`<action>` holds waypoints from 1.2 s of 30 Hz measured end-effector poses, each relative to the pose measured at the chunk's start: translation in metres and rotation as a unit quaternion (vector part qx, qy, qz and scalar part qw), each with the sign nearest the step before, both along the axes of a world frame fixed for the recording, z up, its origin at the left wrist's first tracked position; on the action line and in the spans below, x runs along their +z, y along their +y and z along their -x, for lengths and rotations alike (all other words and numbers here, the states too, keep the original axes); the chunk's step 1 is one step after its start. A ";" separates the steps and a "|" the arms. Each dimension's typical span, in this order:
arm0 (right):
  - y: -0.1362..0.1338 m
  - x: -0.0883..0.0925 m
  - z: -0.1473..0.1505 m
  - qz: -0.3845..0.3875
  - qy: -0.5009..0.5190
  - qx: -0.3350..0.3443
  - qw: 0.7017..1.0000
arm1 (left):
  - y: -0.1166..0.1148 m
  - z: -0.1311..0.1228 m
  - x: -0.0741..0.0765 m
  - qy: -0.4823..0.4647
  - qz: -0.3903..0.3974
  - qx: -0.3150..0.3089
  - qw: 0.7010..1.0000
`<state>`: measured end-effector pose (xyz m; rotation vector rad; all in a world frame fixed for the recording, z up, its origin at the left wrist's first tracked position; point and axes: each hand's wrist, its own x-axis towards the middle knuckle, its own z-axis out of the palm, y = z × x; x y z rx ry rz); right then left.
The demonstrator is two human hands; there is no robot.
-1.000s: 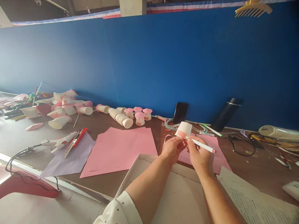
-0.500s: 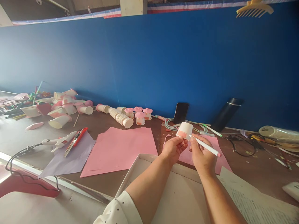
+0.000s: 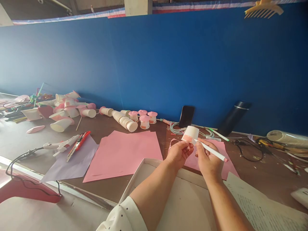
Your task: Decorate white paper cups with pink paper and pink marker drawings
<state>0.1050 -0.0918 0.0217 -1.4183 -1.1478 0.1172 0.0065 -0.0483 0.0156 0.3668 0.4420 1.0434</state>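
Note:
My left hand (image 3: 178, 154) pinches the rim of a small white paper cup (image 3: 191, 134), held upside down above the table with a pink patch on its side. My right hand (image 3: 209, 160) grips a white marker with a pink end (image 3: 213, 152), its tip touching the cup's side. Both hands hover over a pink paper sheet (image 3: 223, 160) at the table's middle.
More pink sheets (image 3: 125, 154) lie to the left, beside a glue gun (image 3: 60, 146) and red cutter (image 3: 80, 143). Stacked cups (image 3: 124, 121), finished pink-topped cups (image 3: 144, 122), a phone (image 3: 186, 116) and a dark bottle (image 3: 233, 117) stand along the blue wall. A cardboard box (image 3: 183, 199) sits under my forearms.
The marker's tip moved from the cup's lower edge up onto its side, and its pink end swung slightly right. The cup stays in my left hand.

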 end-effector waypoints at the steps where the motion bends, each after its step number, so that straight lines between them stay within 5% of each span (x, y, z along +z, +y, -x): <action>1: 0.000 0.000 0.000 0.000 -0.003 0.001 1.000 | 0.000 0.000 0.000 0.000 -0.002 0.002 1.000; 36: 0.004 -0.004 -0.003 -0.012 -0.026 0.002 1.000 | -0.004 -0.004 -0.002 0.055 -0.105 -0.015 0.993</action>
